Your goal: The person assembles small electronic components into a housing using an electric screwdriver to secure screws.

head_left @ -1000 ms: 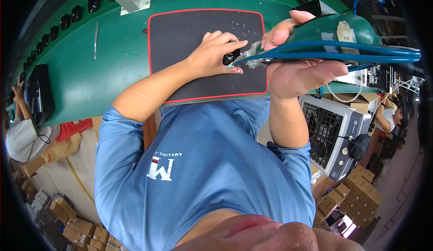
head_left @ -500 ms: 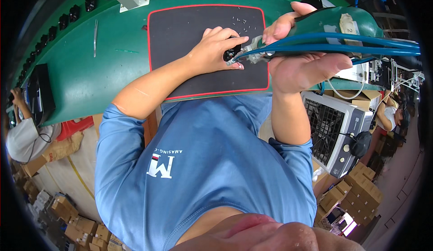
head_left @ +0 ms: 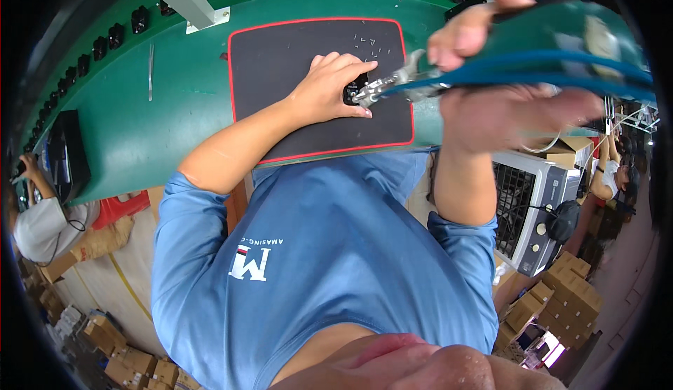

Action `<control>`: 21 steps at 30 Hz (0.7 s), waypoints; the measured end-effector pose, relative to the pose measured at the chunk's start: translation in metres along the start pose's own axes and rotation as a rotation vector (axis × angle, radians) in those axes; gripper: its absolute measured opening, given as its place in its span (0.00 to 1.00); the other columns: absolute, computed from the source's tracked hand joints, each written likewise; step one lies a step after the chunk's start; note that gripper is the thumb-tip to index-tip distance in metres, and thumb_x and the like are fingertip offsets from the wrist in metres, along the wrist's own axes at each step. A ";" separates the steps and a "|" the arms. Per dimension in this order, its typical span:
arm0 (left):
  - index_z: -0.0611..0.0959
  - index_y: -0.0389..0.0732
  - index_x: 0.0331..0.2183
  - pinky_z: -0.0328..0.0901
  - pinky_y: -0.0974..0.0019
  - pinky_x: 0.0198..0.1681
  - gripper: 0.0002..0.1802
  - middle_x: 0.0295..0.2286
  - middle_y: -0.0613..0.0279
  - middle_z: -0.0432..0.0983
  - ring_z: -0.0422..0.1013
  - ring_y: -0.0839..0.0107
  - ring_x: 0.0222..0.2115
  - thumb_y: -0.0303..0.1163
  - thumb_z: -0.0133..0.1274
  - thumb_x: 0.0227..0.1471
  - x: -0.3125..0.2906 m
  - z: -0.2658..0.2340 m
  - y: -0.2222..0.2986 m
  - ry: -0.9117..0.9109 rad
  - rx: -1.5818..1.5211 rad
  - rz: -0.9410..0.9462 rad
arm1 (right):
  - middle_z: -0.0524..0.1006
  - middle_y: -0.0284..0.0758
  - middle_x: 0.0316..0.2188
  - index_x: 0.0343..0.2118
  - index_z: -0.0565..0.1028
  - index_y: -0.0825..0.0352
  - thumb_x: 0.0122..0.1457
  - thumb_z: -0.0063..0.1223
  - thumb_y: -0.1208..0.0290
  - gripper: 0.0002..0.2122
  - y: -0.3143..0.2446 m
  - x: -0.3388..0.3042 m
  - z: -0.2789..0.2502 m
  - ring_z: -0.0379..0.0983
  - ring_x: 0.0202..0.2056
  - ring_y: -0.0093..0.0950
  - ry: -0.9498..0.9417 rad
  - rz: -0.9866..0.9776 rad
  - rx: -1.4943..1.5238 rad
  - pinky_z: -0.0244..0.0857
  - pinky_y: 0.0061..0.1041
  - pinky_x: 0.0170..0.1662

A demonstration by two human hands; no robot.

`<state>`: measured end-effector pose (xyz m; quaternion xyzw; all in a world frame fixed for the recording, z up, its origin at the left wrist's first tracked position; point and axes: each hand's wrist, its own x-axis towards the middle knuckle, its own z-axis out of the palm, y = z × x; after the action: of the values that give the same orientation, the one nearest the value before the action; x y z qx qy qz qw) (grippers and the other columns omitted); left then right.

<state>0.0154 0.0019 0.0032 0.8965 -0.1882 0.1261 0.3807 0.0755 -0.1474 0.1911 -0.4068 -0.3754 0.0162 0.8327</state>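
Observation:
My left hand (head_left: 328,89) lies on the black mat (head_left: 294,50), its thumb and fingers closed round a small black part (head_left: 355,90). Much of that part is hidden by the fingers. From the right, my right hand (head_left: 484,113) grips a green-bodied power screwdriver (head_left: 536,32) with blue hoses, fingers above it and thumb side below. The hand and tool are blurred by motion. The screwdriver's metal and clear tip (head_left: 378,90) points left and meets the black part, or sits just over it. Several tiny screws (head_left: 370,43) are scattered near the mat's far right corner.
A grey metal post (head_left: 200,11) stands on the green table (head_left: 175,81) at the back. Several black units (head_left: 116,36) line the far green strip. An air cooler (head_left: 536,208) and cardboard boxes (head_left: 568,295) are at right. Another person (head_left: 52,215) works at far left.
The screwdriver and my right hand have shifted to the right and tilted slightly. My left hand keeps its hold on the black part. The whole view has shifted a little.

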 end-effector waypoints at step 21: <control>0.76 0.43 0.51 0.55 0.57 0.48 0.45 0.44 0.62 0.72 0.65 0.60 0.45 0.54 0.72 0.33 -0.003 0.004 -0.002 0.058 -0.074 0.002 | 0.72 0.37 0.18 0.43 0.72 0.74 0.47 0.30 0.17 0.52 0.044 -0.027 -0.001 0.71 0.19 0.26 0.186 0.157 -0.405 0.67 0.23 0.23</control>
<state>0.0135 0.0008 -0.0017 0.8776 -0.1825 0.1454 0.4188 0.0692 -0.1275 0.1437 -0.5933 -0.2598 -0.0324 0.7612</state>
